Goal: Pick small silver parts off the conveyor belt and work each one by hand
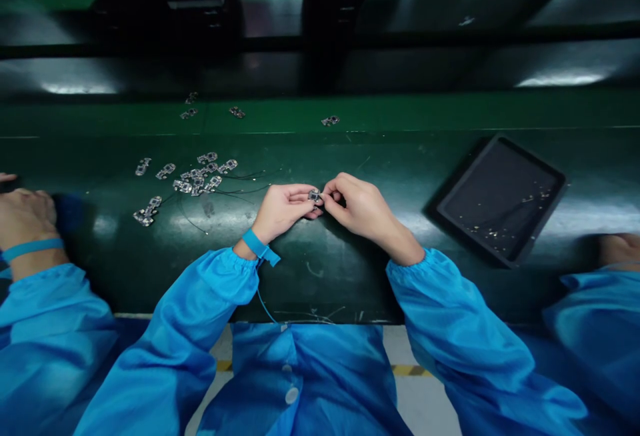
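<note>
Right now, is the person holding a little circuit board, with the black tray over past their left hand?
Not quite: the head view shows the black tray past the right hand. A little circuit board is being held.

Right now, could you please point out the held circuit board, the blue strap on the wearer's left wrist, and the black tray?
Held circuit board (315,195): head view, middle of its visible face.
Blue strap (255,244): head view, on the band.
Black tray (493,186): head view, bare inside floor.

Held board (315,195): left of the tray (493,186); nothing legible;
Loose boards (183,187): farther left of it; any print too small to read;
Tray: no readable lettering
</note>
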The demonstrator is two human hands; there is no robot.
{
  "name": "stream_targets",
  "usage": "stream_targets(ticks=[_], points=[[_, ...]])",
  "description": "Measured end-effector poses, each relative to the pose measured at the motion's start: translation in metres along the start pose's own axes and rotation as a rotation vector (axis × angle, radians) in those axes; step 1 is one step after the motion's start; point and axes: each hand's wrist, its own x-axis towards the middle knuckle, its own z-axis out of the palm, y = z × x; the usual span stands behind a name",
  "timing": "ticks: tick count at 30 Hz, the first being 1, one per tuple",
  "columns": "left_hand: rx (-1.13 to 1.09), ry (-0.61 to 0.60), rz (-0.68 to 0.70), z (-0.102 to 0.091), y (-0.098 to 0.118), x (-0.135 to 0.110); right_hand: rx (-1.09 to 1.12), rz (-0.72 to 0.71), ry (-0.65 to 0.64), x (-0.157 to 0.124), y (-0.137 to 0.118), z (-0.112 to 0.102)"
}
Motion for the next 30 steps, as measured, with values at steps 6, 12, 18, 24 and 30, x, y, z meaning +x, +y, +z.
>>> stream_targets(ticks=[6, 12, 18, 24, 30], points=[[0.122, -0.04, 0.1, -0.0019, 0.0033, -0.0002, 0.147, 0.157, -0.043, 0.0003, -0.001, 0.0], [0.154, -0.055, 0.115, -0.0033, 0.0036, -0.0004, 0.233, 0.202, -0.038, -0.0003, -0.0024, 0.0], [0.177, -0.058, 0.117, -0.0033, 0.0044, -0.001, 0.267, 0.212, -0.037, -0.0005, -0.0042, 0.0003], [0.167, -0.037, 0.092, -0.002, 0.0063, -0.0016, 0.263, 0.224, -0.046, -0.0009, -0.0062, 0.0006], [0.144, -0.063, 0.044, -0.0038, 0.0088, -0.0017, 0.368, 0.261, -0.083, -0.0007, -0.0028, 0.0024]])
